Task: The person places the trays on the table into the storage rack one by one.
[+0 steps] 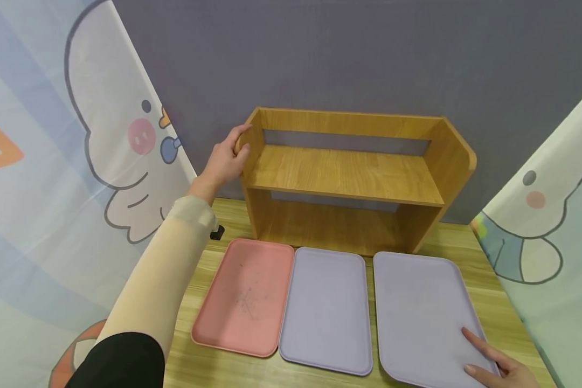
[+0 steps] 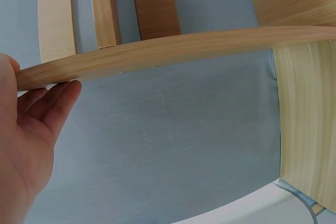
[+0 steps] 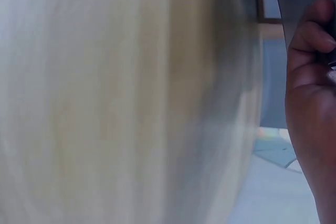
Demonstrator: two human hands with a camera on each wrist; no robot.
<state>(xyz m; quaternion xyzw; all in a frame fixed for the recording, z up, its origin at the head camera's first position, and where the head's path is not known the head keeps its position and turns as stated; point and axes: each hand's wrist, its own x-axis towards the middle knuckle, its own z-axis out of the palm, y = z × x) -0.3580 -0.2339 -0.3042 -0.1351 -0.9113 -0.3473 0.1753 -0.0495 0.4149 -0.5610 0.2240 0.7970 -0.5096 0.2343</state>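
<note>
A two-tier wooden shelf (image 1: 344,170) stands at the back of the table. My left hand (image 1: 228,159) grips the front edge of its left side panel (image 2: 157,51), fingers wrapped round the board in the left wrist view. At the lower right, my right hand (image 1: 506,372) holds a lilac tray (image 1: 422,312) by its right edge, index finger and thumb over the top face. The right wrist view shows the other fingers (image 3: 310,38) curled at the tray's dark side. That tray lies right of a second lilac tray (image 1: 327,312) and a pink tray (image 1: 252,296).
The trays are lined up in front of the shelf on a wood-grain table (image 1: 497,275). A grey partition (image 1: 359,54) rises behind the shelf. Cartoon-printed curtains (image 1: 121,108) hang at both sides. A small black object (image 1: 217,233) shows beside the left wrist.
</note>
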